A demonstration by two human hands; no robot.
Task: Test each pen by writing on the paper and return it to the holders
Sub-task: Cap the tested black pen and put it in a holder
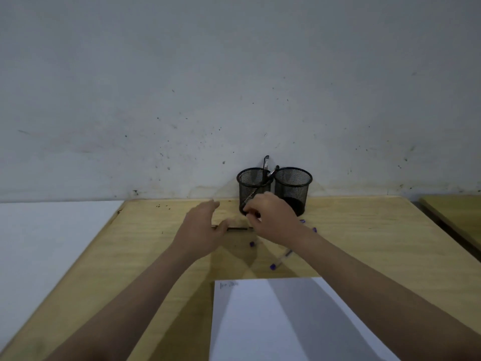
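The right hand (270,217) has its grip pinched on something small by the left holder (253,191), likely a cap; the left hand (201,225), fingers loose, rests on a dark pen (238,228) lying on the surface (364,243). Steady the barrel, then write on the paper (286,321).

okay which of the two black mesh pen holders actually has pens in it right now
The left black mesh pen holder, nearer the right hand: dark pens stick out above its rim. No pens rise above the right holder.
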